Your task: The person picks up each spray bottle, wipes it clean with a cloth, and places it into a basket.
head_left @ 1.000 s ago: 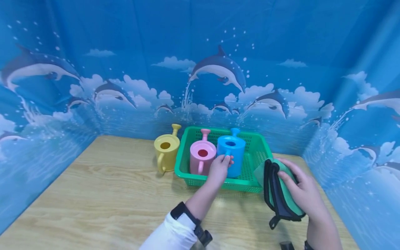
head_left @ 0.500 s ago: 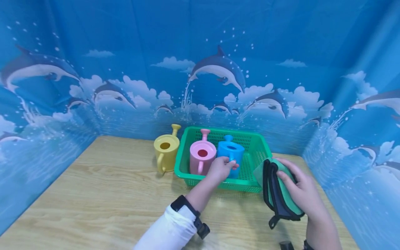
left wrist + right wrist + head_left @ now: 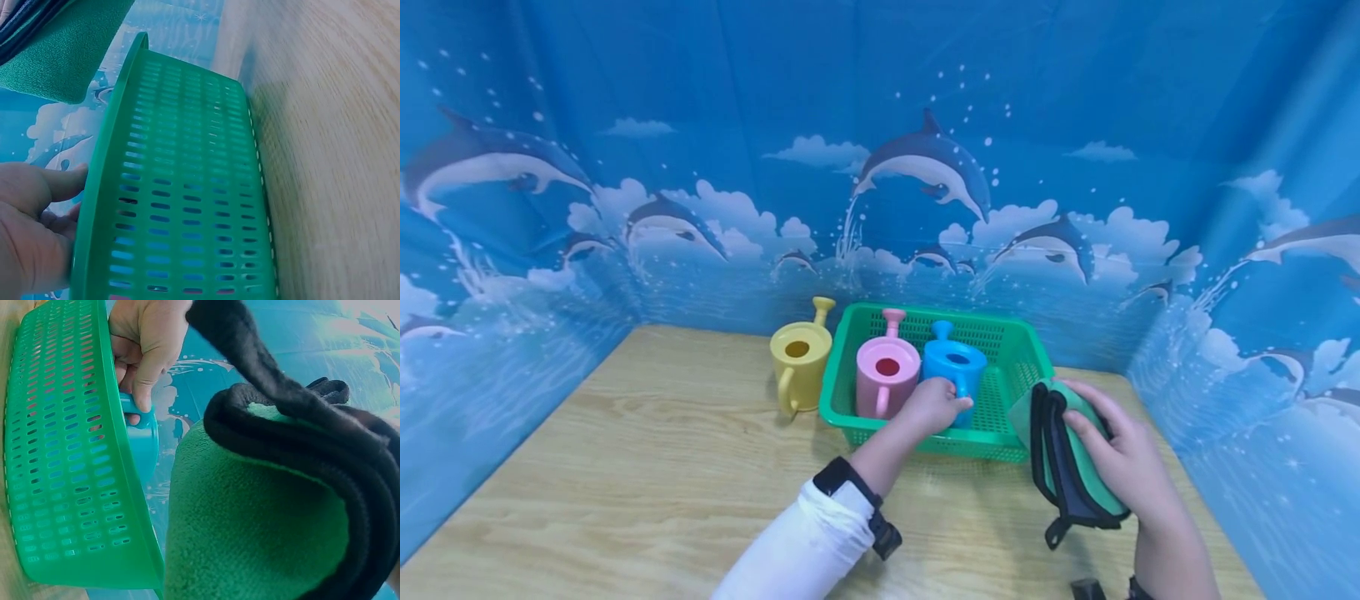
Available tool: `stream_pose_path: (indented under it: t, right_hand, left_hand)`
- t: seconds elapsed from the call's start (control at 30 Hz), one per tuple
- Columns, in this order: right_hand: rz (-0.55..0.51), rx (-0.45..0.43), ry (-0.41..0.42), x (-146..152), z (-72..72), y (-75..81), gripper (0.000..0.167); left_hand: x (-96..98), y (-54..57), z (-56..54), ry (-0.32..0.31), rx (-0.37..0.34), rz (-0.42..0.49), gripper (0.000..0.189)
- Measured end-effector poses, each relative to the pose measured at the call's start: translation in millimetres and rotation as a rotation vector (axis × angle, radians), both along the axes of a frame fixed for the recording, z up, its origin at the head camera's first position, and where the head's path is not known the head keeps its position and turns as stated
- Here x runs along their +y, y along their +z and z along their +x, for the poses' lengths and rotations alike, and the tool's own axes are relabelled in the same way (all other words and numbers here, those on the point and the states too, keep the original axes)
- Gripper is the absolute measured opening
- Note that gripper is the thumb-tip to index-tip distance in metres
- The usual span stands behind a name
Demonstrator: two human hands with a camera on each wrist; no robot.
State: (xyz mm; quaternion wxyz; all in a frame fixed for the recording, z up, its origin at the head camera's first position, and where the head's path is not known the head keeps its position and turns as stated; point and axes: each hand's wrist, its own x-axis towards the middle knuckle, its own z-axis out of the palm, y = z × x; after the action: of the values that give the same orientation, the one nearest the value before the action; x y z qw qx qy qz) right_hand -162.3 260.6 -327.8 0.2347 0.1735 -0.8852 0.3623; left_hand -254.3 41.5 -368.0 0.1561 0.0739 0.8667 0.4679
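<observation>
My left hand [image 3: 934, 406] grips the handle of a blue watering can [image 3: 957, 360], which stands inside the green basket [image 3: 1033, 350]. The right wrist view shows the fingers curled round that blue handle [image 3: 134, 409]. Left of it, in the same basket, is a pink watering can [image 3: 883, 383]. My right hand [image 3: 1123, 450] holds a folded green cloth [image 3: 1097, 475] with black edging and a hanging loop, at the basket's right end. In the left wrist view the left hand [image 3: 37, 225] reaches over the rim, and the watering can shows only through the basket's slots.
A yellow watering can [image 3: 801, 367] stands on the wooden table [image 3: 647, 467], just left of the basket. A blue curtain [image 3: 737, 125] with dolphins hangs behind and along both sides. A small black object [image 3: 1088, 588] shows near the right wrist.
The blue watering can has come down and tilted slightly, its spout moving left and lower. My left hand has followed it down and right. The right hand and cloth have barely moved.
</observation>
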Motion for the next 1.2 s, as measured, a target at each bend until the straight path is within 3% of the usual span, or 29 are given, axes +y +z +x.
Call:
stream_pose_path:
  t: [0.2,0.37,0.6,0.8,1.2]
  right_hand:
    - [-0.010,-0.005,0.000,2.2,-0.8,-0.8,0.034]
    - [-0.020,0.003,0.019,2.7,-1.0,1.0,0.035]
    - [-0.011,-0.006,0.006,2.9,-0.1,-0.2,0.035]
    - [-0.010,-0.004,0.006,2.7,0.4,-0.2,0.035]
    - [0.001,0.001,0.009,2.1,0.5,0.8,0.034]
  left_hand:
    - [-0.5,4.0,1.7,-0.058,-0.005,-0.089,0.032]
    - [-2.0,6.2,1.4,-0.102,0.001,-0.107,0.027]
    - [-2.0,5.3,3.5,-0.111,-0.034,-0.205,0.020]
    - [-4.3,3.5,2.3,-0.126,-0.008,-0.199,0.017]
    - [-7.3,0.5,1.4,-0.126,0.003,-0.169,0.029]
